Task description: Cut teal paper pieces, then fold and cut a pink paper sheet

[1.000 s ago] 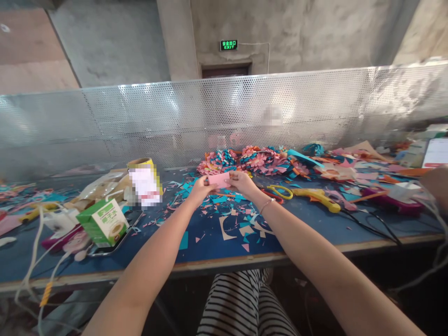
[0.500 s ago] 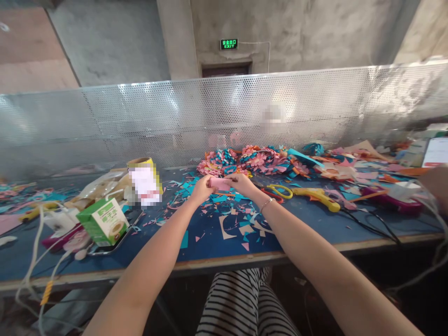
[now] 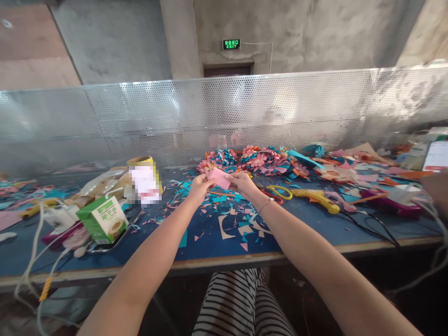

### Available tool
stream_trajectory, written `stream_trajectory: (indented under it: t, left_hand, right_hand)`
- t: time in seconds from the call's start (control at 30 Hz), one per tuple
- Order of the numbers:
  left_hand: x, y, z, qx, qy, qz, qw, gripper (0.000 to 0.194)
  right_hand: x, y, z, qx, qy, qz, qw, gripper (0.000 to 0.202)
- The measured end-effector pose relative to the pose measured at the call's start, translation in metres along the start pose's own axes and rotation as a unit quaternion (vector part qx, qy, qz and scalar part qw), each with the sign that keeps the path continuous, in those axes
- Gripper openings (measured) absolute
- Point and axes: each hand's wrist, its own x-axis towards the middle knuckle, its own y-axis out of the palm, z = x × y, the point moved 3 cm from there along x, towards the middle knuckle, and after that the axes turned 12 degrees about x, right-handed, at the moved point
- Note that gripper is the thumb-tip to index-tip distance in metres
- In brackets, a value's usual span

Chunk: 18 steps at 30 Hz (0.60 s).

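A small pink piece of paper (image 3: 219, 178) is held between my two hands, above the scrap-strewn middle of the table. My left hand (image 3: 201, 186) pinches its left edge, fingers closed. The right edge is gripped by my right hand (image 3: 243, 183), thumb on top. Whether the paper is folded or layered I cannot tell. Just behind my hands lies a heap of pink, blue and orange paper flowers (image 3: 259, 161). Scissors with yellow and red handles (image 3: 280, 192) rest right of my right hand, beside a yellow glue gun (image 3: 317, 196).
Paper scraps (image 3: 227, 227) cover the blue table (image 3: 147, 242). At left stand a green-and-white drink carton (image 3: 107, 221), a yellow roll (image 3: 154, 170) and white cables (image 3: 38, 233). More coloured paper (image 3: 345, 172) lies at right. A perforated metal screen (image 3: 147, 121) runs along the back.
The pink paper has tilted so more of its flat face shows, its right end lower. Both hands keep their hold, with the left slightly lower. The view has shifted a little.
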Motion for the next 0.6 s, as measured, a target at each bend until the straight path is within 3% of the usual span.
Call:
stream_trajectory:
  t: [0.1, 0.2, 0.3, 0.4, 0.53, 0.6]
  left_hand:
    - [-0.001, -0.003, -0.005, 0.07, 0.025, 0.017, 0.997, 0.019]
    - [-0.003, -0.004, -0.012, 0.14, 0.034, 0.056, 0.988, 0.015]
    - [-0.007, -0.002, -0.017, 0.15, 0.018, 0.105, 0.983, 0.014]
    - [-0.01, 0.003, -0.018, 0.106, -0.005, 0.116, 0.988, 0.018]
    - [-0.011, 0.012, -0.012, -0.029, -0.024, 0.077, 0.996, 0.02]
    - [-0.01, 0.015, -0.007, -0.042, -0.031, 0.065, 0.997, 0.018]
  right_hand:
    - [0.002, -0.005, 0.002, -0.119, -0.017, 0.037, 0.992, 0.021]
    - [0.003, -0.008, 0.01, -0.303, -0.133, 0.082, 0.94, 0.024]
    - [0.0, -0.005, 0.016, -0.376, -0.199, 0.106, 0.899, 0.026]
    - [-0.002, 0.001, 0.018, -0.36, -0.207, 0.108, 0.903, 0.033]
    - [-0.004, 0.007, 0.017, -0.277, -0.208, 0.082, 0.934, 0.036]
    - [-0.004, 0.008, 0.016, -0.256, -0.209, 0.063, 0.942, 0.037]
